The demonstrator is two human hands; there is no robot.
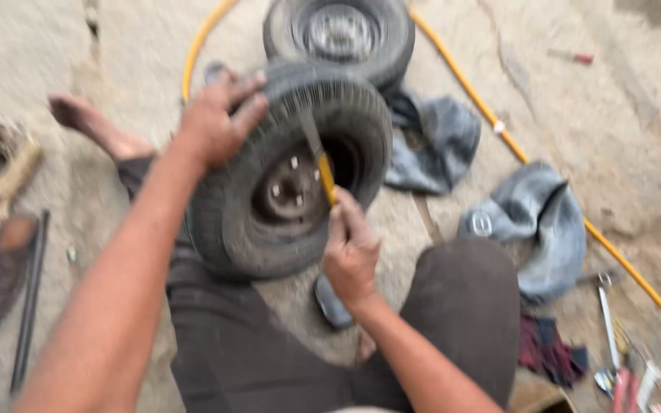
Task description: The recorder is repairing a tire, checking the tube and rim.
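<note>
dusty concrete floor (636,115); left hand (219,122) grips tilted tyre (292,168) at top, right hand (351,252) clamps yellow-handled tool (323,164) against its rim.

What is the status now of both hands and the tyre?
Left hand grips top of tilted tyre. Right hand holds yellow-handled tool against the rim. Second tyre lies behind; yellow hose nearby, clear.

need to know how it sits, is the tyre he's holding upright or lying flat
Upright, tilted: the tyre stands on its tread, rim facing the camera, left hand steadying its top.
</note>
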